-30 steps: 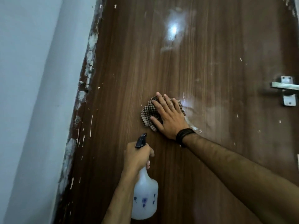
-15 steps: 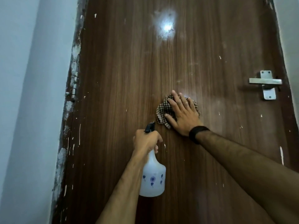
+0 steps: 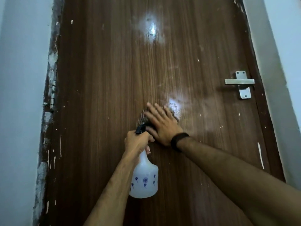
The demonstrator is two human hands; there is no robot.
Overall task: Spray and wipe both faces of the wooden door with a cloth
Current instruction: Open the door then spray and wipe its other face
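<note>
Door (image 3: 114, 79), the wooden face being cleaned, fills the view and stands closed in its frame. Against half a second ago, the right hand (image 3: 162, 126) with its checked cloth (image 3: 142, 119) sits a little nearer the left hand, and the cloth is blurred, so the stroke is in motion; more of the door's right edge and the pale wall (image 3: 285, 46) beside it now show. The right grip lies flat, fingers straight, pressing the cloth to the door left of and below the handle (image 3: 239, 82). The left hand (image 3: 137, 141) has its grip clamped round the neck of the spray bottle (image 3: 144, 178), just below the cloth and further left of the handle, nozzle toward the door. Hazy wet patches between cloth and handle suggest this face is only partly wiped. The handle juts out at the right, and the hinge (image 3: 52, 97) and flaking frame sit far left of it; both will snag a wide stroke.
</note>
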